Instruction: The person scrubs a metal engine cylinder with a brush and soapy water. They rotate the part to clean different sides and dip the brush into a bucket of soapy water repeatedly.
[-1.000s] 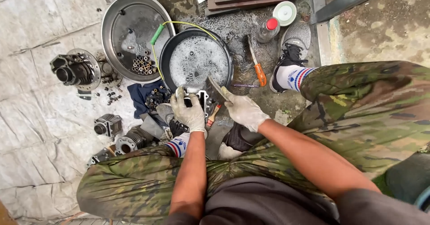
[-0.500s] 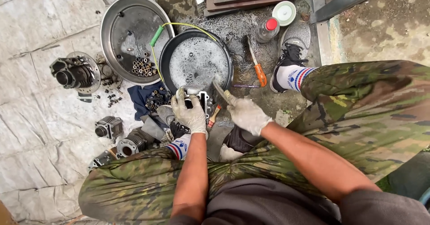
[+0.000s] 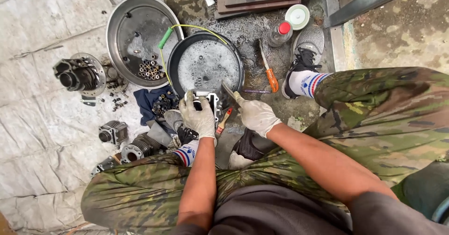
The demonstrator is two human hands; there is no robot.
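My left hand (image 3: 199, 117), in a white glove, grips a grey metal engine part (image 3: 206, 100) at the near rim of a black round pan (image 3: 174, 69) of soapy liquid. My right hand (image 3: 256, 116), also gloved, holds a brush (image 3: 228, 92) whose bristles rest against the part's right side. Both forearms reach forward over my camouflage trousers as I squat.
A silver round tray (image 3: 122, 20) with small tubes lies left of the pan. Engine cylinders (image 3: 77, 76), (image 3: 112, 132) and bolts sit on grey sheeting. An orange-handled screwdriver (image 3: 269, 72), a red-capped bottle (image 3: 280, 33), a white lid (image 3: 297, 16) and a blue rag (image 3: 146, 102) lie nearby.
The brush in my right hand has shifted slightly against the engine part; my left hand keeps its grip in the same spot.
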